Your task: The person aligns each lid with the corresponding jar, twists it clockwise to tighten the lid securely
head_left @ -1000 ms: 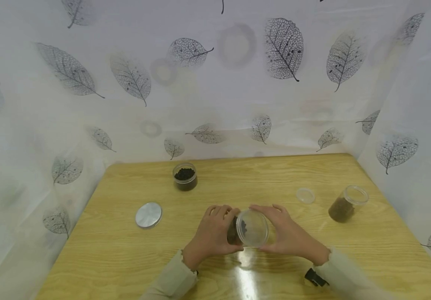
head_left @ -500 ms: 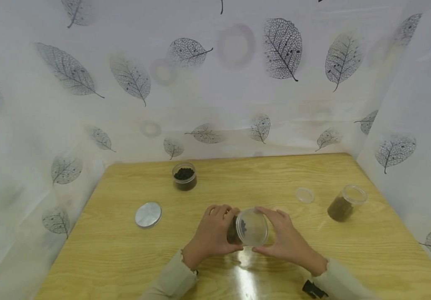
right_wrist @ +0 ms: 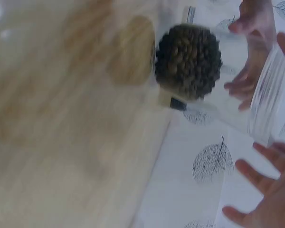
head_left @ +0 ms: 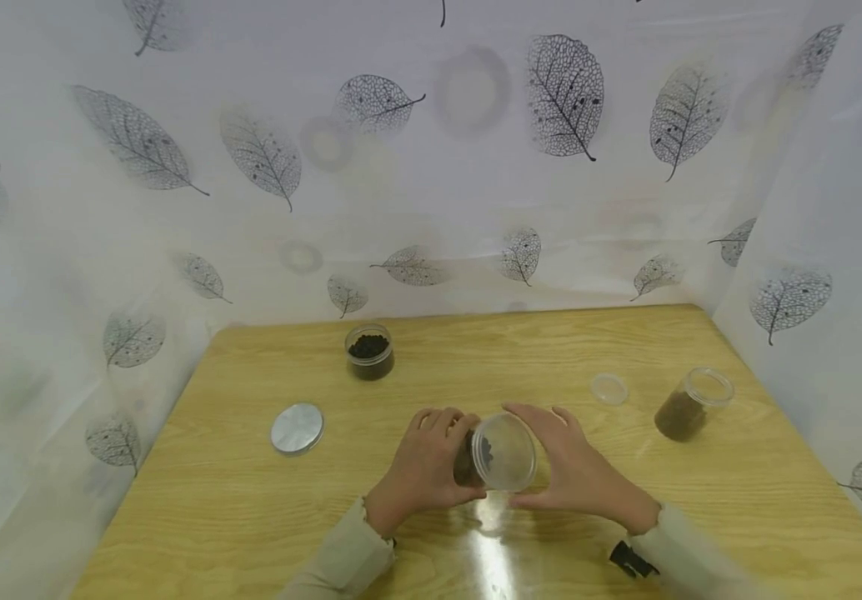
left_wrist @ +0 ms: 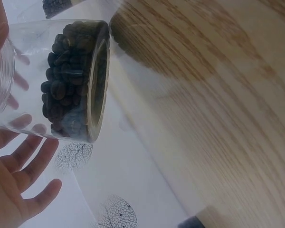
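Observation:
My left hand (head_left: 427, 467) grips a clear jar (left_wrist: 31, 71) round its side. The jar is tilted, its base down to the left. Dark coffee beans (left_wrist: 69, 71) fill the base end; the rest of the jar looks bare. My right hand (head_left: 569, 462) curves round the clear lid (head_left: 509, 454) at the jar's other end, thumb below and index finger above, fingertips right at the rim. In the right wrist view, the spread fingers (right_wrist: 259, 178) of that hand reach the ridged rim. Left palm and jar side overlap in the head view, so part of the jar is hidden.
On the wooden table (head_left: 213, 517), an open low jar (head_left: 369, 367) of dark beans stands at the back. A silver lid (head_left: 297, 429) lies left. At right are a thin clear disc (head_left: 609, 389) and an open jar (head_left: 682, 415) of brown contents. A leaf-print curtain (head_left: 468, 192) hangs behind.
My right hand's thumb and fingers have shifted round the lid: drawn closer half a second ago, now spread wider. The left hand and jar have stayed nearly still.

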Tool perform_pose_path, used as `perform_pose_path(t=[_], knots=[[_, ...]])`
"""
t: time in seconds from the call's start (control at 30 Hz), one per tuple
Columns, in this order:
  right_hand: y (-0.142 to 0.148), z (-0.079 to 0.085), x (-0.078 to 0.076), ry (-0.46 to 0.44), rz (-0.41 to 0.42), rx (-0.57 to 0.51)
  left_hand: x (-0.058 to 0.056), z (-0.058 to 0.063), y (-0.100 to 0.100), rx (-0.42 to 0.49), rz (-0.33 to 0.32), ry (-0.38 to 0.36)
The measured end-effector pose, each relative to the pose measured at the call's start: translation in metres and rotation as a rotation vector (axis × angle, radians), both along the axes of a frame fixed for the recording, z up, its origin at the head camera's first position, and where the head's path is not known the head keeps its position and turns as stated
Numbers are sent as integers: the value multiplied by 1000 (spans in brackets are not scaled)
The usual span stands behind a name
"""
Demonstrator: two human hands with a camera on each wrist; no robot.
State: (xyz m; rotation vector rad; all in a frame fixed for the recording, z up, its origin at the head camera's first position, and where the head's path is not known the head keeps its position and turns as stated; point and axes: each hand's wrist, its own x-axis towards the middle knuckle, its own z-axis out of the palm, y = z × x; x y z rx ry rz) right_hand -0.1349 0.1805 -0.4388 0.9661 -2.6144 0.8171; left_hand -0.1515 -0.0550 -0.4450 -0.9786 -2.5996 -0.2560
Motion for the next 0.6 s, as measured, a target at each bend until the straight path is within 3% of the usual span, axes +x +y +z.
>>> perform_pose_path(t=[0.17, 0.27, 0.43, 0.6], knots=[[7, 9, -15, 30, 165, 57, 0, 1, 1, -3, 0, -4], [9, 12, -21, 40, 224, 86, 0, 1, 1, 0, -1, -15], [9, 13, -25, 71, 255, 94, 0, -2, 1, 1, 0, -24], [7, 8, -23, 74, 228, 59, 0, -2, 0, 3, 4, -26]])
